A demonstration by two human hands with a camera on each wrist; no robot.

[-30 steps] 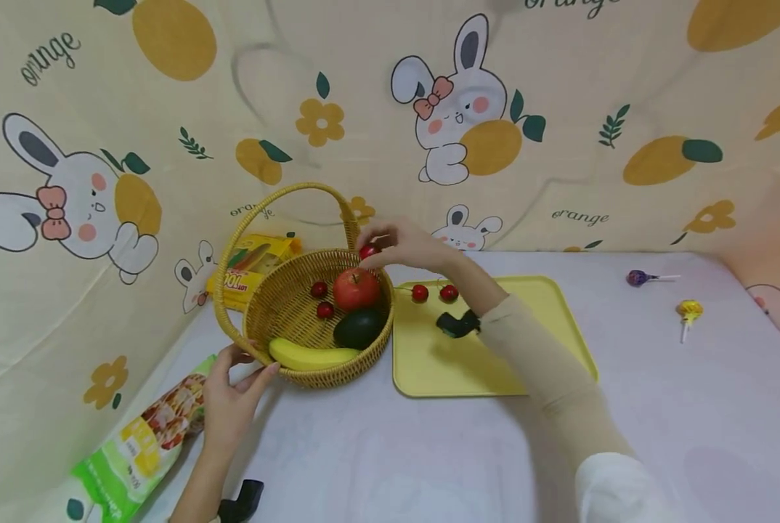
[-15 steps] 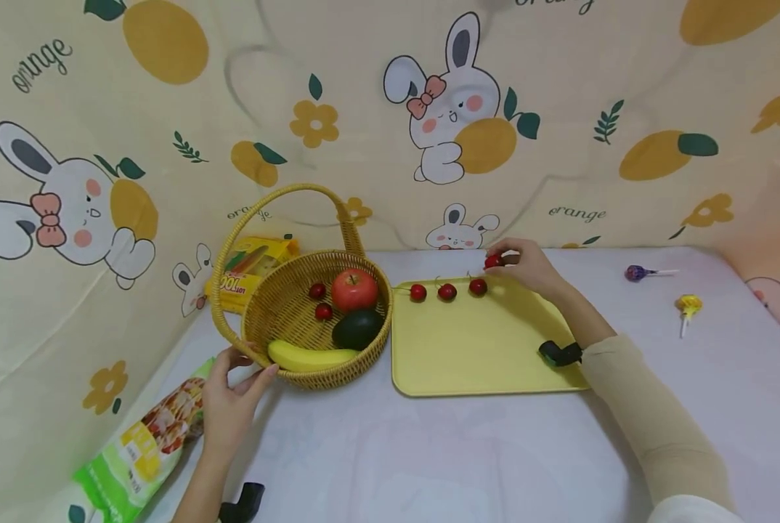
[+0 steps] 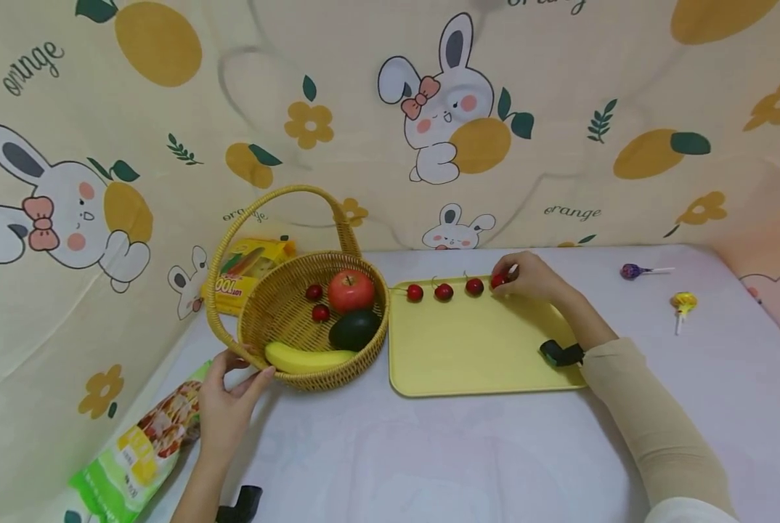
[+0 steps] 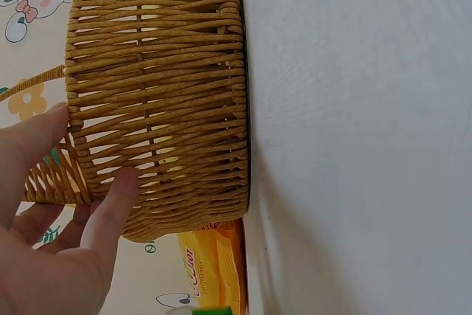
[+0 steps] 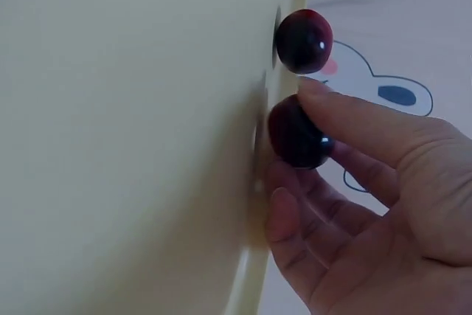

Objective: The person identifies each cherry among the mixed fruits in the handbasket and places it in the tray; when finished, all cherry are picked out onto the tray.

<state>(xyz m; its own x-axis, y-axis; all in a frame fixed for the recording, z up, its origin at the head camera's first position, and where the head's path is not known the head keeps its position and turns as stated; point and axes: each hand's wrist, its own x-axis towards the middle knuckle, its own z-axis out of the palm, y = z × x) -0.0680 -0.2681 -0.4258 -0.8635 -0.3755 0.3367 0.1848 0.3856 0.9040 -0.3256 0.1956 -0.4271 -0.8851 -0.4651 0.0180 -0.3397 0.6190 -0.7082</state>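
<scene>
R hand [image 3: 532,277] pinches round glossy red cherry [image 3: 498,280] w/ fingertips, at far edge of smooth yellow tray [image 3: 481,356], right end of row w/ 3 cherries [image 3: 444,292] | L hand [image 3: 223,407] fingers spread, pressed on woven wicker basket [image 3: 279,305] near-left rim | basket: apple [image 3: 351,290], avocado [image 3: 354,330], banana [image 3: 306,357]

**Cherry at tray's far edge, basket alongside**

Small dark-red glossy cherry [image 3: 500,280] sat on yellow tray [image 3: 481,356] at far rim, last in a row of four. Wicker basket [image 3: 279,309] with arched handle stood upright just left of tray
</scene>
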